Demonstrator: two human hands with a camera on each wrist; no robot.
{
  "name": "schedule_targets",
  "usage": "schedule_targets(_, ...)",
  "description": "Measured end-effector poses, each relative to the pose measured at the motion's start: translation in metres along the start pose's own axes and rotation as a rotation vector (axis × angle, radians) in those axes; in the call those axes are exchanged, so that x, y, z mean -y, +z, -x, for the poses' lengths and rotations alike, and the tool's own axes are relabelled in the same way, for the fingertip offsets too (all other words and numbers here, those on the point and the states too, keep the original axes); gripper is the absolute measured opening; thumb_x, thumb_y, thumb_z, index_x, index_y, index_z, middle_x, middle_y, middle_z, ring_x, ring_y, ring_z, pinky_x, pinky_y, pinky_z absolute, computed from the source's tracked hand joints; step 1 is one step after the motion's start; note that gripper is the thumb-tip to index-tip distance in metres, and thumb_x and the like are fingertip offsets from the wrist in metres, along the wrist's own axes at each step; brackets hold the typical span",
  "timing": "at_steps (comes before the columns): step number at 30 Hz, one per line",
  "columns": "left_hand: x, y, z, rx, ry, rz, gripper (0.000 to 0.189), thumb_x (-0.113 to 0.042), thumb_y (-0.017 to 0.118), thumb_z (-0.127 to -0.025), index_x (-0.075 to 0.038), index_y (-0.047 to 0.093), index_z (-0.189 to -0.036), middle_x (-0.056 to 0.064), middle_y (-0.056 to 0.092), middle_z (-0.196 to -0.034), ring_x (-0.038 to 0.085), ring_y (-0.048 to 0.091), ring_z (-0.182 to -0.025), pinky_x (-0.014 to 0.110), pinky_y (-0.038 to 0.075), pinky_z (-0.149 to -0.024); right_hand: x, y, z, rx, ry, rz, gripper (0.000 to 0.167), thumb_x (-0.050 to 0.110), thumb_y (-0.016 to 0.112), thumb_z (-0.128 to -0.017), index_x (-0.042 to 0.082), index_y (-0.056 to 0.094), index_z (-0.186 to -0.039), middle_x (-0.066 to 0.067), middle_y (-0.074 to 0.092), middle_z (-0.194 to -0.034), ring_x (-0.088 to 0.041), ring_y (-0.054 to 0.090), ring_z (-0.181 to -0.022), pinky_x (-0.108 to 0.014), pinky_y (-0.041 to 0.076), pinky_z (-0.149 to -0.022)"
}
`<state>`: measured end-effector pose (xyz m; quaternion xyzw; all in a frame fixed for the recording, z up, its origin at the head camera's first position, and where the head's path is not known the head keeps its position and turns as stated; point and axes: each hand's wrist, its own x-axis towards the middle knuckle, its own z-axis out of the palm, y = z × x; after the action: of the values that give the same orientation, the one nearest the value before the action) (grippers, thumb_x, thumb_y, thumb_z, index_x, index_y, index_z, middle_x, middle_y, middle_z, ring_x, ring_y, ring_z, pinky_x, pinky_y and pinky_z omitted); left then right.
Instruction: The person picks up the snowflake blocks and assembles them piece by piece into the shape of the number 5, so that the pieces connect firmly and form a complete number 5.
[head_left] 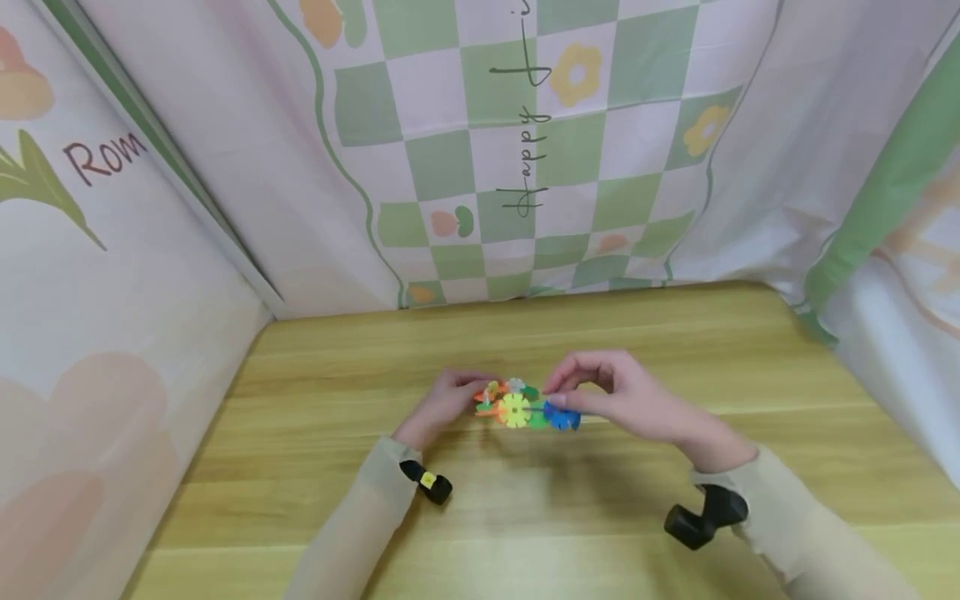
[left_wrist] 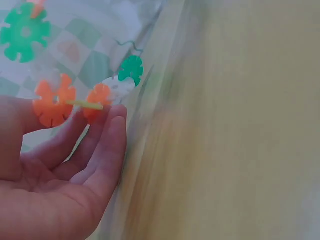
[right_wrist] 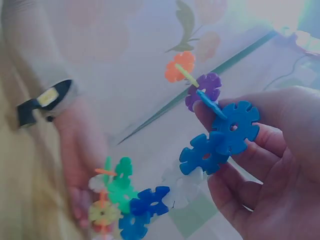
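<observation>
A chain of interlocking flower-shaped plastic discs [head_left: 515,411] in yellow, orange, green, white, purple and blue is held up above the table between both hands. My left hand [head_left: 438,408] holds its left end; in the left wrist view, thumb and fingers pinch an orange disc [left_wrist: 54,102], with a second orange disc [left_wrist: 96,100] by the fingertips and a yellow one edge-on between them. At the other end my right hand [head_left: 637,404] pinches linked blue discs [right_wrist: 237,127] between thumb and fingers. Beyond these, a purple disc [right_wrist: 205,90] joins on in the right wrist view.
Under the hands is a wood-grain table [head_left: 315,483]. A checked green-and-white curtain [head_left: 510,167] hangs along its back edge, with printed cloth [head_left: 112,333] at the left and more at the right. Each wrist wears a black camera strap [head_left: 705,512].
</observation>
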<state>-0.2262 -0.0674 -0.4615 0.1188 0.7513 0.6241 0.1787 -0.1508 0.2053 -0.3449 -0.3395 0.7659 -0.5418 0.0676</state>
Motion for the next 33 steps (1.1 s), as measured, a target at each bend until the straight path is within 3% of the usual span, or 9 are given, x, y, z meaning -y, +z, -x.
schedule_targets(3,0.002,0.002,0.005,0.034,-0.025,0.039,0.035,-0.023,0.053,-0.107,0.003,0.067,-0.125,0.013,0.07,-0.117,0.023,0.069,-0.102,0.038,0.055,-0.092,0.007,-0.012,-0.009,-0.005,0.072,-0.026,0.014,0.007,0.063,-0.101,0.005,0.071,-0.112,-0.009,0.072,-0.097,-0.024,0.068,-0.084,-0.033,0.057,-0.074)
schedule_targets(7,0.003,0.004,0.014,0.078,-0.063,0.066,0.053,-0.04,0.048,-0.109,0.006,0.06,-0.133,0.015,0.069,-0.115,0.028,0.071,-0.101,0.044,0.051,-0.099,0.01,-0.026,-0.021,-0.001,0.164,-0.098,0.02,0.015,0.06,-0.104,0.003,0.071,-0.117,-0.013,0.071,-0.106,-0.025,0.067,-0.091,-0.033,0.056,-0.08)
schedule_targets(11,0.001,0.006,0.023,0.123,-0.092,0.106,0.069,-0.051,0.044,-0.108,0.009,0.049,-0.141,0.019,0.072,-0.105,0.032,0.073,-0.096,0.044,0.053,-0.097,0.007,-0.036,-0.031,-0.005,0.164,-0.241,0.021,0.013,0.057,-0.106,0.001,0.069,-0.117,-0.013,0.069,-0.113,-0.024,0.063,-0.099,-0.033,0.052,-0.087)
schedule_targets(16,0.0,0.007,0.033,0.194,-0.1,0.126,0.063,-0.046,0.036,-0.111,0.01,0.06,-0.125,0.021,0.072,-0.1,0.033,0.073,-0.093,0.041,0.059,-0.084,-0.001,-0.041,-0.038,-0.003,0.12,-0.418,0.021,0.008,0.052,-0.107,0.003,0.07,-0.117,-0.009,0.067,-0.114,-0.021,0.062,-0.105,-0.032,0.051,-0.094)
schedule_targets(21,-0.001,0.006,0.04,0.234,-0.117,0.102,0.058,-0.038,0.031,-0.113,0.01,0.063,-0.114,0.024,0.072,-0.1,0.033,0.073,-0.089,0.041,0.06,-0.08,-0.009,-0.042,-0.038,-0.009,0.133,-0.496,0.023,0.005,0.049,-0.108,0.003,0.07,-0.117,-0.009,0.067,-0.114,-0.019,0.063,-0.103,-0.031,0.052,-0.093)
schedule_targets(29,-0.006,0.007,0.042,0.199,-0.111,-0.046,0.052,-0.034,0.035,-0.113,0.01,0.064,-0.111,0.018,0.074,-0.095,0.03,0.074,-0.084,0.038,0.061,-0.075,-0.015,-0.036,-0.038,-0.031,0.159,-0.543,0.022,0.006,0.051,-0.107,0.005,0.071,-0.115,-0.01,0.067,-0.117,-0.017,0.063,-0.103,-0.028,0.052,-0.09)
schedule_targets(33,-0.01,0.001,0.041,0.078,-0.044,-0.158,0.048,-0.037,0.043,-0.111,0.005,0.066,-0.116,0.013,0.073,-0.096,0.027,0.071,-0.084,0.036,0.06,-0.075,-0.014,-0.032,-0.039,-0.051,0.158,-0.519,0.019,0.004,0.053,-0.105,0.004,0.07,-0.115,-0.01,0.068,-0.114,-0.018,0.064,-0.1,-0.03,0.053,-0.091)
